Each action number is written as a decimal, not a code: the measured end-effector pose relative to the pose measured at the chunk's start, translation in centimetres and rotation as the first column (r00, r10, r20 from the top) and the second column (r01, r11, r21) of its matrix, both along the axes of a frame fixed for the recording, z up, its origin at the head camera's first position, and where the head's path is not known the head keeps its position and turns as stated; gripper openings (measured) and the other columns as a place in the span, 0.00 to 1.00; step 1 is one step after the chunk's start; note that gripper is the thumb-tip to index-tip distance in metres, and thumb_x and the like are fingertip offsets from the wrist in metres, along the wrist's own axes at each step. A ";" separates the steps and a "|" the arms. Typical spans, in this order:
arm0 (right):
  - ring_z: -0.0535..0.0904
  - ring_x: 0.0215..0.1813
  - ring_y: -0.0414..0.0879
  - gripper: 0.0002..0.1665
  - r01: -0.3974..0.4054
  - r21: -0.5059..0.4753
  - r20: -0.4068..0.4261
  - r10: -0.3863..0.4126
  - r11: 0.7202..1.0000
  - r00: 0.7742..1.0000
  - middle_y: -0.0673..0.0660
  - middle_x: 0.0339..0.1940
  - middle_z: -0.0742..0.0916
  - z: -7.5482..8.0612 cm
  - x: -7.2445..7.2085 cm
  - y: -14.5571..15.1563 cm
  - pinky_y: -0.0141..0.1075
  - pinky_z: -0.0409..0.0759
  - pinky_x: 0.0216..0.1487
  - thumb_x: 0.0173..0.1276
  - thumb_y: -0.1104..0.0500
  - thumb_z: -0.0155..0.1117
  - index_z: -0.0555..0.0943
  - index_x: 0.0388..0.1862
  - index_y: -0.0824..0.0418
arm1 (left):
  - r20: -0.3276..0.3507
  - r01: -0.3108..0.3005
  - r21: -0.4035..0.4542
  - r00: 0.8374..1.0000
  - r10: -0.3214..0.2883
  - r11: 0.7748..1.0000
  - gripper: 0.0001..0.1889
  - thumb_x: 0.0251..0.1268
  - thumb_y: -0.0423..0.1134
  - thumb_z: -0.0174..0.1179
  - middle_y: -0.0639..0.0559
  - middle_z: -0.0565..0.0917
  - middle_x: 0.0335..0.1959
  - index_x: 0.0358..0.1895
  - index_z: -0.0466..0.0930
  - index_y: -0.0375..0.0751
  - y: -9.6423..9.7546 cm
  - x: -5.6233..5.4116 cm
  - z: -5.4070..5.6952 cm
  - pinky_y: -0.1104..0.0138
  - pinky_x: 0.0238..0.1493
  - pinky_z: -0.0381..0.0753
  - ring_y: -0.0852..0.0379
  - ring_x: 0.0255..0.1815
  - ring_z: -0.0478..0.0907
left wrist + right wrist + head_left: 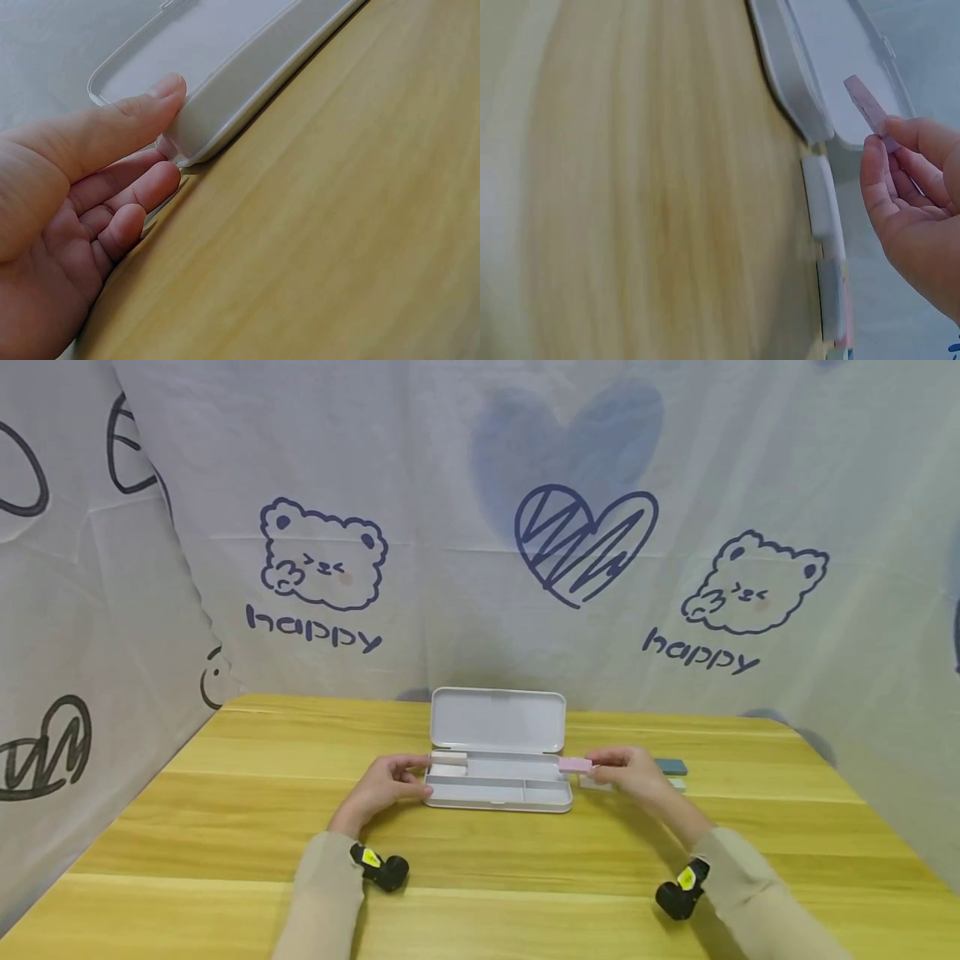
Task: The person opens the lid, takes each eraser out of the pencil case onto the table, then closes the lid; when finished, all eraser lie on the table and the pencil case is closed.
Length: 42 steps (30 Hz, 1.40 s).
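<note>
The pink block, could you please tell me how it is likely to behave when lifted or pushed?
The pink block is probably stiff, as it juts straight from the fingers without drooping. It looks light, since a pinch holds it up. Its flat faces suggest it would slide rather than roll.

The word "happy" can be read two times on the far pale cloth (450, 460), in dark blue letters of handwritten kind. One "happy" (315, 628) is at the left, under a bear drawing (324, 560); the other "happy" (701, 652) is at the right, under a similar bear drawing (753, 585). Between the two bears there is a heart sign (587, 545) filled with zigzag strokes, and a plain pale-blue heart (570, 435) is above it. The yellow labels (371, 857) on the black wrist devices (392, 873) are too small to read.
</note>
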State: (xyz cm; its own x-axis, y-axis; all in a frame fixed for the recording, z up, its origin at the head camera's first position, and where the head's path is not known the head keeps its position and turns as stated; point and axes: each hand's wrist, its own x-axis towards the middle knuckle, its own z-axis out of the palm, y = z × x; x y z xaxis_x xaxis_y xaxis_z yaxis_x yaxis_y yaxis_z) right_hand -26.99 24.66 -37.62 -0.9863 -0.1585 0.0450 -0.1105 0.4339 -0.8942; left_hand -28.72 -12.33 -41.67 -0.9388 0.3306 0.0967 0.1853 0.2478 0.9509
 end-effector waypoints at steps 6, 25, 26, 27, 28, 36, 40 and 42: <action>0.74 0.33 0.39 0.18 -0.052 0.026 -0.005 0.052 0.998 0.999 0.63 0.36 0.83 -0.2 0.6 1.3 0.30 0.75 0.35 0.55 0.68 0.62 0.75 0.42 0.80 | -0.006 0.003 -0.005 1.000 -0.003 1.000 0.25 0.47 0.29 0.66 0.42 0.78 0.41 0.52 0.73 0.28 0.0 0.0 0.1 0.71 0.28 0.71 0.58 0.30 0.72; 0.77 0.38 0.44 0.16 -0.164 0.092 -0.010 0.166 0.982 0.986 0.69 0.34 0.82 -0.9 1.5 2.2 0.30 0.74 0.36 0.50 0.72 0.65 0.76 0.38 0.81 | 0.002 0.018 0.002 1.000 -0.018 1.000 0.24 0.48 0.26 0.64 0.34 0.76 0.42 0.52 0.70 0.23 -0.1 0.0 0.3 0.71 0.27 0.69 0.57 0.30 0.71; 0.77 0.33 0.40 0.16 -0.181 0.072 0.004 0.182 0.981 0.983 0.69 0.33 0.82 -1.0 1.5 2.2 0.30 0.75 0.33 0.50 0.73 0.64 0.75 0.38 0.82 | 0.002 0.017 0.002 1.000 -0.017 1.000 0.25 0.48 0.27 0.64 0.35 0.77 0.42 0.52 0.71 0.24 -0.1 0.1 0.3 0.71 0.27 0.69 0.57 0.30 0.71; 0.77 0.31 0.38 0.17 -0.195 0.054 0.015 0.195 0.979 0.981 0.70 0.33 0.82 -1.0 1.5 2.2 0.30 0.76 0.32 0.51 0.73 0.63 0.74 0.39 0.83 | 0.003 0.015 0.002 1.000 -0.015 1.000 0.25 0.48 0.27 0.64 0.36 0.77 0.43 0.52 0.71 0.25 -0.1 0.1 0.3 0.72 0.27 0.69 0.58 0.30 0.71; 0.77 0.29 0.36 0.16 -0.198 0.037 0.029 0.197 0.980 0.980 0.70 0.33 0.82 -1.1 1.5 2.2 0.30 0.76 0.31 0.51 0.74 0.63 0.74 0.39 0.84 | 0.003 0.013 0.000 1.000 -0.013 1.000 0.25 0.48 0.28 0.64 0.37 0.77 0.43 0.53 0.71 0.26 -0.1 0.1 0.3 0.72 0.27 0.69 0.58 0.30 0.71; 0.78 0.23 0.40 0.16 -0.201 0.003 0.041 0.201 0.979 0.979 0.70 0.33 0.82 -1.4 1.3 2.2 0.35 0.78 0.28 0.52 0.76 0.61 0.73 0.39 0.86 | -0.012 0.016 0.002 1.000 -0.016 1.000 0.25 0.48 0.28 0.65 0.39 0.78 0.40 0.53 0.71 0.25 0.0 0.1 0.3 0.71 0.27 0.69 0.58 0.30 0.71; 0.77 0.23 0.38 0.16 -0.205 0.000 0.021 0.205 0.979 0.979 0.71 0.32 0.82 -1.5 1.3 2.2 0.34 0.78 0.27 0.51 0.76 0.61 0.72 0.39 0.86 | -0.002 0.013 -0.005 1.000 -0.013 1.000 0.25 0.48 0.29 0.65 0.38 0.77 0.41 0.53 0.71 0.26 -0.1 0.2 0.4 0.72 0.27 0.69 0.58 0.30 0.71; 0.78 0.24 0.38 0.16 -0.205 -0.006 0.013 0.205 0.979 0.979 0.72 0.33 0.81 -1.6 1.3 2.1 0.34 0.78 0.27 0.51 0.77 0.61 0.72 0.38 0.87 | 0.001 0.015 -0.002 1.000 -0.015 1.000 0.25 0.49 0.28 0.64 0.38 0.77 0.42 0.53 0.71 0.26 -0.1 0.1 0.3 0.72 0.27 0.69 0.58 0.30 0.71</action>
State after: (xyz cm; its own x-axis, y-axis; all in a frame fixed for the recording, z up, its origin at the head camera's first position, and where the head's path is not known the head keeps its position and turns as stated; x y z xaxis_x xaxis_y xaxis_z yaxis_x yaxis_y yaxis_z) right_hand -25.70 26.79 -39.21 -0.9335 -0.3571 0.0334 -0.1849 0.3994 -0.8980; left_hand -28.58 -12.44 -41.35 -0.9339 0.3447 0.0946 0.1875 0.2473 0.9506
